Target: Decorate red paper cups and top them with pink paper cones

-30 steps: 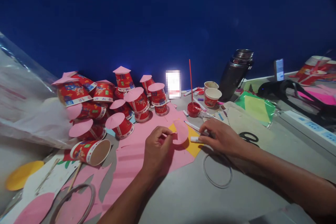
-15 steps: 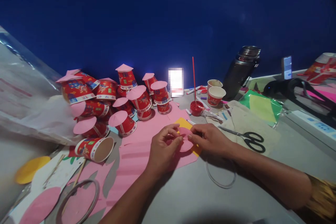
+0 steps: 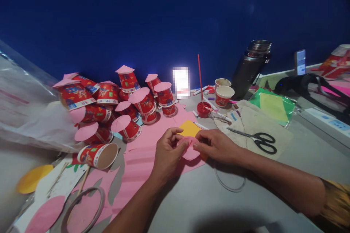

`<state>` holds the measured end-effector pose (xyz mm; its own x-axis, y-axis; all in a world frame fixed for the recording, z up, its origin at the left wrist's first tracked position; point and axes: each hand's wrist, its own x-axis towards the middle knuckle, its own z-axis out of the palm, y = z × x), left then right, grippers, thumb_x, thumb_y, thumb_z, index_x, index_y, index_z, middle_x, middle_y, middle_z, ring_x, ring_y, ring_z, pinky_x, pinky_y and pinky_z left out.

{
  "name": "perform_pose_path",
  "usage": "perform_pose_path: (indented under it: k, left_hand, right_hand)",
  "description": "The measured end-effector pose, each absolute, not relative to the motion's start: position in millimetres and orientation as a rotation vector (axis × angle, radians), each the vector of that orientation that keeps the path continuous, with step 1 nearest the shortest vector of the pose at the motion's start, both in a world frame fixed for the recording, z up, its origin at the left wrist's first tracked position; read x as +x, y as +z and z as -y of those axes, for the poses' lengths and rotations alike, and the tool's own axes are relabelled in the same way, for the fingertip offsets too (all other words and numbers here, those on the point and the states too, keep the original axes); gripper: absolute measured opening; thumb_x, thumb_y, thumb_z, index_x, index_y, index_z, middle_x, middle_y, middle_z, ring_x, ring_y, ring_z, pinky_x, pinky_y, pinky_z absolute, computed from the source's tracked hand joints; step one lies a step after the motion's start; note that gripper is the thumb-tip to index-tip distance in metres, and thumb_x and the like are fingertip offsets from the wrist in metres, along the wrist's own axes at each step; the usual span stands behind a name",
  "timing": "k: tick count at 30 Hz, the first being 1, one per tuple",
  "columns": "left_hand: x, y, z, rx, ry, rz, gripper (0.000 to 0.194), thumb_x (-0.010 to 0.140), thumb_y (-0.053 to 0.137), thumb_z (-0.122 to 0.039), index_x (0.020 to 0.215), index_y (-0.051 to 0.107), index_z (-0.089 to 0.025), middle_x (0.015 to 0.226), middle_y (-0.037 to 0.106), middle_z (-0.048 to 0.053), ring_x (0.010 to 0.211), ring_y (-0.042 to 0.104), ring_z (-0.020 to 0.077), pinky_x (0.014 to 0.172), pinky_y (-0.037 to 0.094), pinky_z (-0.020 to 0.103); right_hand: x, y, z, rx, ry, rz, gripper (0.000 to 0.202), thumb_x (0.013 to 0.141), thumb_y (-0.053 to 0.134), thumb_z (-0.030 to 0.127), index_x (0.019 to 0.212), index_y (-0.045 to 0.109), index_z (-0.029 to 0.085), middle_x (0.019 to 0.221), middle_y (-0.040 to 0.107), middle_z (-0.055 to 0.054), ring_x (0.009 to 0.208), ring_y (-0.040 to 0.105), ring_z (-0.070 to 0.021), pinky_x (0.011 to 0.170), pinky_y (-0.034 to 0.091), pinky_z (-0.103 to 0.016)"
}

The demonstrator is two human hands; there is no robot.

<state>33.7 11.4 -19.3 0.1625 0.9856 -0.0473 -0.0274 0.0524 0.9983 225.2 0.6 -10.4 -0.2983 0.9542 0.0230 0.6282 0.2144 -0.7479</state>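
Between my two hands is a pink paper disc, with a slit or fold near its middle. My left hand pinches its left side between thumb and fingers. At its right side my right hand grips the edge, fingers curled and partly hidden. Beneath the hands lie a yellow paper and a large pink sheet. To the left, several red paper cups stand or lie in a pile, many topped with pink paper cones. One uncapped cup lies on its side.
Black-handled scissors lie on a cloth at right. Behind are a red paint pot with an upright stick, two paper cups, and a dark flask. A tape roll is at lower left; a power strip at far right.
The pink disc has tilted and shifted slightly down and left between my hands, showing more of its face. More of the yellow paper shows behind it. The whole view has moved slightly.
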Motion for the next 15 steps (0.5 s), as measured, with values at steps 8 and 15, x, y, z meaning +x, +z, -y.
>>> perform_pose_path:
  k: [8,15]
  left_hand:
    - [34.5,-25.2,-8.5,1.267,1.017,-1.14,0.035,0.073,0.082,-0.032,0.1,0.066,-0.017,0.071,0.067,-0.002,0.064,0.057,0.0114,0.062,0.045,0.024]
    - [36.1,-25.8,-9.9,1.264,0.976,-1.208,0.033,0.07,0.084,-0.033,0.094,0.07,-0.015,0.068,0.066,-0.002,0.06,0.055,0.0104,0.059,0.044,0.023]
  right_hand:
    - [218.5,-12.8,0.6,-1.431,0.91,1.872,0.025,0.089,0.064,0.039,0.08,0.071,0.017,0.068,0.063,0.001,0.06,0.048,-0.0117,0.055,0.029,-0.024]
    - [216.5,-15.4,1.0,-1.435,0.894,1.858,0.022,0.089,0.064,0.029,0.072,0.069,0.016,0.063,0.06,0.002,0.058,0.047,-0.0105,0.056,0.029,-0.024]
